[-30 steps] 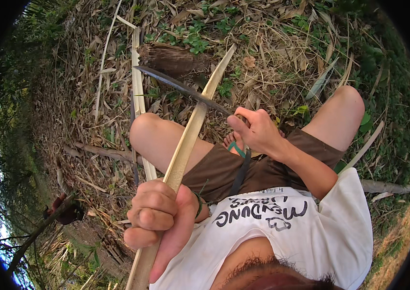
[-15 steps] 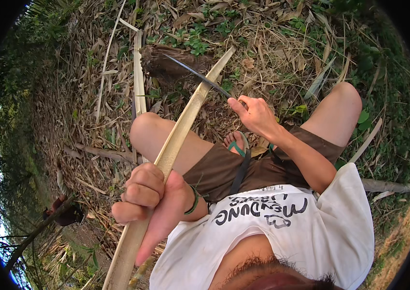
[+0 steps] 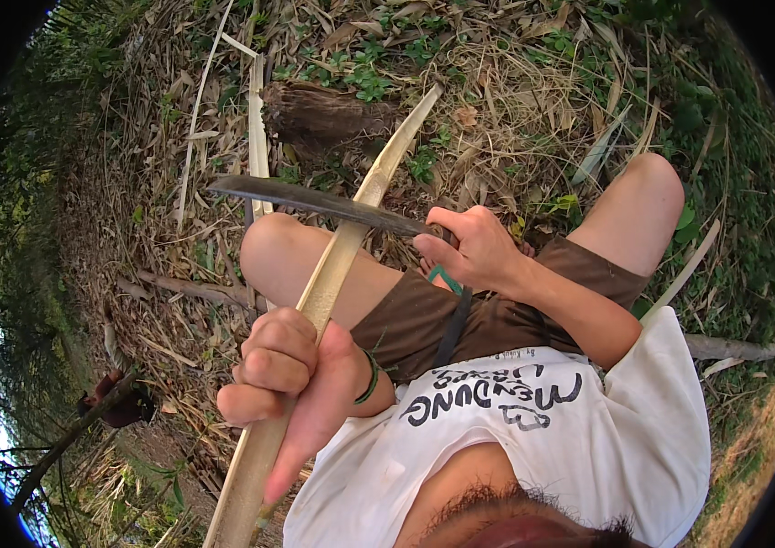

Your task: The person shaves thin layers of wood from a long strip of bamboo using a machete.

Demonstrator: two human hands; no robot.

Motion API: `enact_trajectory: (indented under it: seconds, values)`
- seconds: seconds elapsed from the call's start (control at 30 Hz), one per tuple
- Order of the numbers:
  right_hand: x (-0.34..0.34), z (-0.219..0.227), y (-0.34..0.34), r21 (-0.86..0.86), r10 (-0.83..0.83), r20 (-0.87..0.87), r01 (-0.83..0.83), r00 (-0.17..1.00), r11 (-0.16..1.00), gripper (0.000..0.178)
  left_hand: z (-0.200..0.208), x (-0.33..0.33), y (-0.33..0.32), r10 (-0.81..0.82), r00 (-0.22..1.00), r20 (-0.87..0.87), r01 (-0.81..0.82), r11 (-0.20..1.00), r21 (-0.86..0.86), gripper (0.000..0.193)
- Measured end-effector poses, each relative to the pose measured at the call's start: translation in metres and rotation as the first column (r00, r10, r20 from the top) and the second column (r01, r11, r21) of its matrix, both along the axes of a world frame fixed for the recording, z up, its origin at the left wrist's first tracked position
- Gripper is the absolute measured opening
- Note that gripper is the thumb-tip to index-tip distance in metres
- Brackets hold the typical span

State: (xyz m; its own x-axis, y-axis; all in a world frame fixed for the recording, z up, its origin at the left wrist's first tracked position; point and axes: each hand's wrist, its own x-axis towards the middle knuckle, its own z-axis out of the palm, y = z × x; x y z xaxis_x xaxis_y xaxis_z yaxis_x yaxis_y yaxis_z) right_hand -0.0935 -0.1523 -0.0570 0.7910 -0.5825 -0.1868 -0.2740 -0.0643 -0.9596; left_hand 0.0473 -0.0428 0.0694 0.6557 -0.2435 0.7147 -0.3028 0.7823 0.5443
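I sit on the ground with bare knees up. My left hand [image 3: 289, 382] grips a long pale split bamboo strip [image 3: 343, 258] that runs from the lower left up to the middle top. In my right hand [image 3: 474, 247] is the handle of a long dark machete [image 3: 314, 199]. Its blade lies crosswise over the strip, just above my left knee [image 3: 270, 245], pointing left. Whether the edge touches the bamboo I cannot tell.
Dry leaves, straw and cut bamboo pieces cover the ground. A dark stump [image 3: 319, 110] stands ahead, with a pale bamboo slat [image 3: 258, 137] beside it. A log [image 3: 725, 347] lies at the right. Green weeds grow at the top and right.
The blade has swung down and left, from high near the stump to lying across the strip. My left hand stayed on the bamboo.
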Motion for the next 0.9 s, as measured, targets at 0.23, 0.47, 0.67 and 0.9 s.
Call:
enact_trajectory:
  seconds: [0.23, 0.47, 0.67, 0.9]
  values:
    - [-0.002, -0.011, -0.001, -0.019, -0.054, 0.005, 0.054, 0.999, 0.998, 0.061, 0.0, -0.003, -0.001, 0.01, 1.0, -0.005, -0.01, 1.0, -0.009, 0.08]
    - [0.0, -0.028, -0.013, -0.042, -0.097, -0.109, 0.093, 0.989, 0.995, 0.059, 0.0, 0.0, 0.0, 0.016, 0.999, -0.028, -0.016, 0.999, -0.028, 0.08]
    - [0.001, -0.06, -0.029, -0.122, -0.129, -0.15, 0.111, 0.98, 0.986, 0.063, -0.001, 0.006, 0.002, 0.098, 0.995, 0.001, -0.098, 0.995, 0.035, 0.078]
    - [0.006, -0.032, 0.004, -0.148, -0.052, -0.031, 0.047, 0.998, 0.988, 0.059, -0.004, 0.009, 0.009, 0.137, 0.99, -0.013, -0.137, 0.991, 0.005, 0.079]
